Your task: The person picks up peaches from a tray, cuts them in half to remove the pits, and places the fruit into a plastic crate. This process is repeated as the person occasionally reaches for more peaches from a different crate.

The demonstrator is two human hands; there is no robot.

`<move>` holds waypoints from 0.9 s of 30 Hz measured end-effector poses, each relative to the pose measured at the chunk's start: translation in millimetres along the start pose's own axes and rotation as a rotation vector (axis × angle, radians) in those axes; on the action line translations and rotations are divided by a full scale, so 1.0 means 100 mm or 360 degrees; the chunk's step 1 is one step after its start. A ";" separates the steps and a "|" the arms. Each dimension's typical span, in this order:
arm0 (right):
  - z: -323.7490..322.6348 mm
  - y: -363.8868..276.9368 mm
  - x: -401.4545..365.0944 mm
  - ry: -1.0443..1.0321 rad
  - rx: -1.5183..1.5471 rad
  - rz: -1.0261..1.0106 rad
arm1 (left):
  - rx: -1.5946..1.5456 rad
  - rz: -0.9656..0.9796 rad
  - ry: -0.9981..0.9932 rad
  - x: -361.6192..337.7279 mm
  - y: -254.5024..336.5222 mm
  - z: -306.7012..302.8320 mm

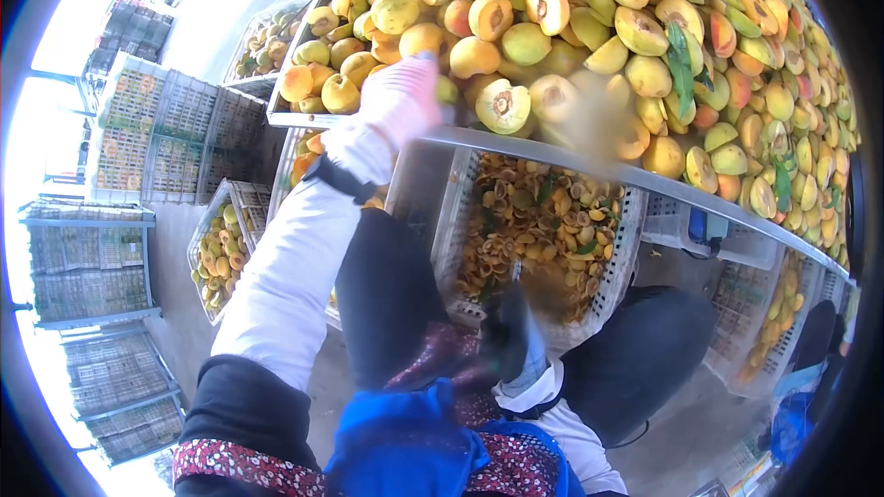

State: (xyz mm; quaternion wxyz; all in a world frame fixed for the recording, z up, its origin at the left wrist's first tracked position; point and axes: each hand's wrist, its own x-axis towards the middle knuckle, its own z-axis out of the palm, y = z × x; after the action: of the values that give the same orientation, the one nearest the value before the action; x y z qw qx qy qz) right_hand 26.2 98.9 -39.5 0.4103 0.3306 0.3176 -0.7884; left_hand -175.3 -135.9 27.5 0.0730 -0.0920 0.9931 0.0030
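My left hand [402,97], in a pale pinkish glove, reaches over the near edge of a metal-rimmed table [525,144] heaped with yellow-red peaches [474,56]. Its fingers are blurred and lie right among the fruit. A halved peach [504,107] with its pit showing lies just to the right of this hand. Low over my lap is my right hand [509,336], dark-gloved and smeared by motion. A thin, pale tip of something pokes up from its fingers. Below the table edge, a white crate [628,244] holds brownish pits and scraps [539,221], close beyond the right hand.
Stacked crates [175,129] stand at the left, with more stacks [87,262] below them. A crate of fruit [221,253] sits on the floor beside my left arm. Under the table at right is another crate [755,313] with yellow fruit. My knees flank the scrap crate.
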 end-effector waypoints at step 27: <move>-0.01 0.23 -0.16 -0.0067 -0.1089 -0.1250 | -0.2980 -0.0403 -0.0019 -2.13 0.91 0.63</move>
State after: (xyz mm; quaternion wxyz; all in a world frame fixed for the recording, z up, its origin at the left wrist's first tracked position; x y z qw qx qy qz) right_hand 53.6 96.0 -32.9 0.1745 0.0177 0.6488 -0.7405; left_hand 24.5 -5.8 -4.4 -0.0258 -0.2204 0.5690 0.7918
